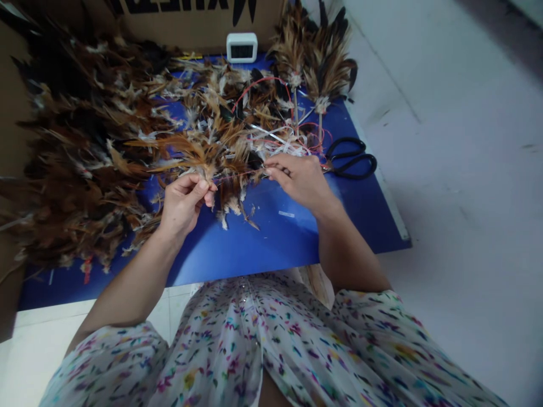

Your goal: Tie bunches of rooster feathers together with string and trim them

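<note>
My left hand is closed, thumb against fingers, on the base of a small bunch of brown feathers whose tips point up and left. A thin red string runs taut from that base across to my right hand. There the thumb and fingertips pinch its other end. Loose feathers lie on the blue table just behind and between my hands. Black-handled scissors rest right of my right hand, their blades mostly hidden.
Large heaps of brown feathers cover the table's left side. Two feather dusters with stick handles lie at the back right. A white digital timer stands before a cardboard box. Red and white strips lie tangled near the scissors.
</note>
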Demonstrator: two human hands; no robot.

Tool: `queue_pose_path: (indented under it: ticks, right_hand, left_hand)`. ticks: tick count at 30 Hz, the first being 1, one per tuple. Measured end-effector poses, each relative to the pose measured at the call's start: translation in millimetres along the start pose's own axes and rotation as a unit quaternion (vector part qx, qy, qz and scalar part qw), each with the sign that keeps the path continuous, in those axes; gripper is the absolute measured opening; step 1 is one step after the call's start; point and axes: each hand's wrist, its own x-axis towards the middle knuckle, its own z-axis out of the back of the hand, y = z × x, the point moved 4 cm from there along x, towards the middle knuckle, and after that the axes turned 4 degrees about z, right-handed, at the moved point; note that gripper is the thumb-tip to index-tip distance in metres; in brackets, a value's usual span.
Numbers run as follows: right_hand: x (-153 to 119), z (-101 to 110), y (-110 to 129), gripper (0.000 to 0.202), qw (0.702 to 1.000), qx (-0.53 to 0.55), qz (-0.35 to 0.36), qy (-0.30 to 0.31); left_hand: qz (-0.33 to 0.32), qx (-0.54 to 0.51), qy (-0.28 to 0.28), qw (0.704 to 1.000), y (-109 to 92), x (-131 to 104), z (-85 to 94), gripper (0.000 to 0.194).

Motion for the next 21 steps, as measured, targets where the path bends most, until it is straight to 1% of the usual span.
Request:
queue_pose_path:
  ticks: [6, 11, 13, 15, 17, 19, 21]
  right_hand:
    - [0.5, 5.6, -4.0, 0.014, 0.998, -0.062, -0.002, 0.023]
    - [0.0, 10.3, -18.4, 0.016, 0.989, -0.146, -0.009, 0.006]
    - [0.6, 11.8, -20.5, 0.017, 0.988, -0.157, -0.002, -0.012]
    - [1.7, 13.1, -17.1, 0.018, 0.989, -0.142, 0.014, -0.038]
    - [2.4, 11.9, -8.5, 0.020, 0.992, -0.105, 0.031, -0.058]
    - [2.4, 5.7, 3.7, 0.019, 0.996, -0.055, 0.047, -0.058]
    - [1.3, -5.9, 17.1, 0.018, 0.997, 0.005, 0.062, -0.036]
  left_hand:
    - [-0.010, 0.010, -0.005, 1.000, 0.8, 1.1, 3.7, 0.041]
    - [0.001, 0.000, -0.001, 1.000, 1.1, 1.2, 2.8, 0.042]
    - [0.008, -0.005, 0.000, 1.000, 0.7, 0.9, 1.5, 0.042]
    - [0.014, -0.009, 0.001, 1.000, 0.1, 0.5, 0.3, 0.042]
    - [0.019, -0.009, 0.003, 1.000, -0.4, 0.0, -0.8, 0.043]
    - [0.026, -0.010, 0.010, 1.000, -0.4, -0.8, -2.2, 0.042]
    - [0.036, -0.016, 0.023, 0.999, 0.5, -2.2, -4.3, 0.042]
